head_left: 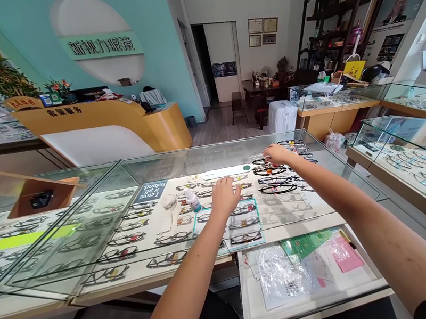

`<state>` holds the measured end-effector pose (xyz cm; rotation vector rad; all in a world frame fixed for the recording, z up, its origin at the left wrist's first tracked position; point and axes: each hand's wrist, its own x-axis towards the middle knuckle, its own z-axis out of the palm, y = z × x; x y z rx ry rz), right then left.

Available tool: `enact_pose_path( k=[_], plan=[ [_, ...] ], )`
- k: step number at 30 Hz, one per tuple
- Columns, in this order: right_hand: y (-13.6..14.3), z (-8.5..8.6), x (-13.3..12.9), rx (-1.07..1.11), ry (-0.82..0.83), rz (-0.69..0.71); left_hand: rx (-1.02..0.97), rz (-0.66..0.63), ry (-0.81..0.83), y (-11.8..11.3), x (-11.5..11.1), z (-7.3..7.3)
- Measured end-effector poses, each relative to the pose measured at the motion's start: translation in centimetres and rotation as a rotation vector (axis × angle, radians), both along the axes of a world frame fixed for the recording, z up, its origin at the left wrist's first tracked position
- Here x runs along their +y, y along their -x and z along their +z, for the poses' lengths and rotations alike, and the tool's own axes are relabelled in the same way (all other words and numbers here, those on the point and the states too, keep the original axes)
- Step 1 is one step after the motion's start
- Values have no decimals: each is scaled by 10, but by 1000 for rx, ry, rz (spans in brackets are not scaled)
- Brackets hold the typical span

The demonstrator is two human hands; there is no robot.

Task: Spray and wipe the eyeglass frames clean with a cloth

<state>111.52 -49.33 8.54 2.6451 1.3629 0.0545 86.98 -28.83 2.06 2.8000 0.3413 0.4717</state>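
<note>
While the left hand (226, 196) lies loosely open over smooth glass (181, 162), right hand (276, 155) at dark-rimmed spectacles (269, 170), grip unclear.

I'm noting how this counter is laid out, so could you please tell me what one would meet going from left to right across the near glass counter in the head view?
Yellow-green strip, dark blue printed card, small white bottle, left hand, right hand.

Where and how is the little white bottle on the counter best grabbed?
Probably pinch the white bottle around its body, below the cap, coming from its right, where the left hand is: it stands upright, its slim sides exposed.
</note>
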Motion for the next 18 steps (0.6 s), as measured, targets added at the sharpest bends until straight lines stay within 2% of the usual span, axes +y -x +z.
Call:
enact_pose_path(
  k=[8, 12, 15, 18],
  plan=[
    [17, 12, -1, 77, -82, -38, -2, 0, 7, 0, 0, 0],
    [36, 30, 0, 125, -205, -48, -4, 2, 10, 0, 0, 0],
    [75, 54, 2, 159, -367, -5, -1, 2, 10, 0, 0, 0],
    [147, 73, -2, 227, -502, 103, -3, -1, 1, 0, 0, 0]
  ],
)
